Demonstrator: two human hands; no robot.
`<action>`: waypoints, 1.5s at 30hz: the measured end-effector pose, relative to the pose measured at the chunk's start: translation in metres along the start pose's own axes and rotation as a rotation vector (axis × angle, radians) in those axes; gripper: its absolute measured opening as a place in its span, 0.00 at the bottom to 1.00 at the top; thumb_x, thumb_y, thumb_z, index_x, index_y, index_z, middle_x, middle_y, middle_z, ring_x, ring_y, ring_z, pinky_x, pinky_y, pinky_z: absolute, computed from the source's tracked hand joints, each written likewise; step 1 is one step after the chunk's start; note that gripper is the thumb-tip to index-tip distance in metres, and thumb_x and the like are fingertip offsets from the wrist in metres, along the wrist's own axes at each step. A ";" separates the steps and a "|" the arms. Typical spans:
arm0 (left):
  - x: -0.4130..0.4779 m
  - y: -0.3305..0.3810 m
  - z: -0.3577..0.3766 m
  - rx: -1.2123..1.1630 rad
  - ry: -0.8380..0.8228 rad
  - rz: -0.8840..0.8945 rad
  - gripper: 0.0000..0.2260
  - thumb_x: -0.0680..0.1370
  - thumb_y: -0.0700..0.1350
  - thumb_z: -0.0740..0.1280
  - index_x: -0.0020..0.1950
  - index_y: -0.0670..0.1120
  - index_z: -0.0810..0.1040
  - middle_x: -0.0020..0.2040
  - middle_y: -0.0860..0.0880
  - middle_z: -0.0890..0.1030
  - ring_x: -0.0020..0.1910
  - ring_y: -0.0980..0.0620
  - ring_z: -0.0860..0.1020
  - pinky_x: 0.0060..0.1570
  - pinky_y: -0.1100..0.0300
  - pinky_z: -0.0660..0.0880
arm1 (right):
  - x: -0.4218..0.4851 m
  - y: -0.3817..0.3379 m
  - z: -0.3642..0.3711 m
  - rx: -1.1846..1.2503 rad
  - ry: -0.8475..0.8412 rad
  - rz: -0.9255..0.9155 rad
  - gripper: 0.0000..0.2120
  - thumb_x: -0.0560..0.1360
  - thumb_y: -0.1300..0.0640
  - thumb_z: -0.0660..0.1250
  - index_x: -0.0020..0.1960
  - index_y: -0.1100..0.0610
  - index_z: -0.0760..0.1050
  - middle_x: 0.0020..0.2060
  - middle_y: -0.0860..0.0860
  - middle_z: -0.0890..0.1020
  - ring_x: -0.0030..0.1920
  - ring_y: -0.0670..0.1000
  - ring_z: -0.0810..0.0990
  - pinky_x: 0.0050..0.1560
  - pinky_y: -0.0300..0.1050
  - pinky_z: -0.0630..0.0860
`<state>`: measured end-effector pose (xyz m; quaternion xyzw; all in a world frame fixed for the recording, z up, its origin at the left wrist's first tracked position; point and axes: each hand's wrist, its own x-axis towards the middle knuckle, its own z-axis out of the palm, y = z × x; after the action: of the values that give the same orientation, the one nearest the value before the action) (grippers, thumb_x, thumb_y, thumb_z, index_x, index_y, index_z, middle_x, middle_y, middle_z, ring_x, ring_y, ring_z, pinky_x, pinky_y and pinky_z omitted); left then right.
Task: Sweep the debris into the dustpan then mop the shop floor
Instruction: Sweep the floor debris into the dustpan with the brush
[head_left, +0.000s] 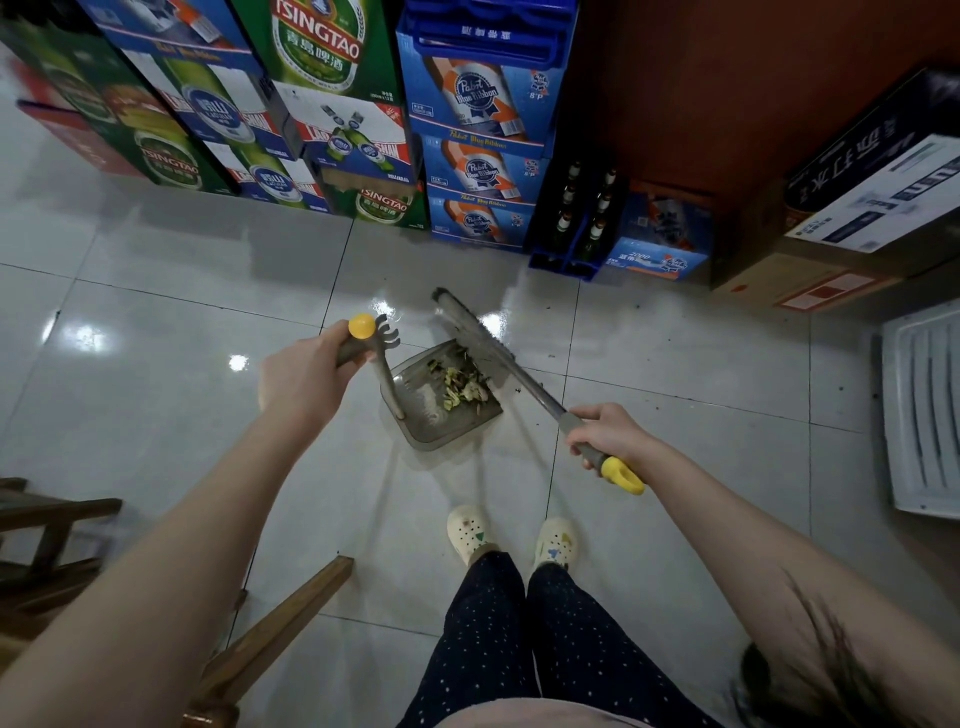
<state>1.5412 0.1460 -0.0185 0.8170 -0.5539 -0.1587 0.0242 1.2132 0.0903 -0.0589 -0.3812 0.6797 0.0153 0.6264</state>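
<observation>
A grey dustpan (415, 428) stands on the glossy tiled floor ahead of my feet, holding a small pile of yellowish-green debris (460, 387). My left hand (306, 376) grips the top of the dustpan's upright handle, which ends in a yellow cap (361, 326) and a comb. My right hand (610, 434) grips the broom handle (524, 382) just above its yellow end loop (623, 475). The broom head (467, 325) rests at the dustpan's far edge. A few dark specks (553, 356) lie on the tiles to the right.
Stacked beer cartons (322, 104) and blue crates (483, 156) line the far wall, with cardboard boxes (841, 208) at the right. A white grille panel (922, 410) lies on the floor at far right. Wooden furniture (57, 525) and a wooden bar (280, 618) stand at lower left.
</observation>
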 end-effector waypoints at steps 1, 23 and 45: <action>-0.001 0.000 0.000 -0.001 0.000 0.000 0.11 0.78 0.55 0.61 0.54 0.50 0.74 0.41 0.43 0.80 0.42 0.39 0.78 0.35 0.54 0.68 | 0.004 0.001 -0.004 -0.005 0.016 -0.002 0.25 0.71 0.71 0.64 0.68 0.63 0.70 0.32 0.58 0.75 0.17 0.48 0.70 0.19 0.33 0.66; -0.007 -0.004 0.007 0.038 0.048 -0.003 0.11 0.78 0.54 0.63 0.53 0.48 0.74 0.37 0.42 0.79 0.38 0.37 0.77 0.32 0.56 0.65 | 0.023 0.027 0.049 0.048 -0.082 0.095 0.15 0.69 0.74 0.63 0.55 0.70 0.76 0.28 0.57 0.74 0.20 0.50 0.71 0.21 0.36 0.70; -0.011 -0.025 0.006 0.003 0.025 -0.074 0.13 0.78 0.56 0.62 0.56 0.49 0.73 0.39 0.40 0.79 0.40 0.37 0.77 0.34 0.55 0.65 | 0.029 0.008 -0.027 -0.017 0.106 0.043 0.19 0.72 0.72 0.64 0.63 0.67 0.73 0.30 0.58 0.74 0.17 0.49 0.69 0.18 0.33 0.67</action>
<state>1.5582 0.1665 -0.0269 0.8388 -0.5232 -0.1486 0.0240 1.1889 0.0678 -0.0819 -0.3722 0.7199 0.0144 0.5856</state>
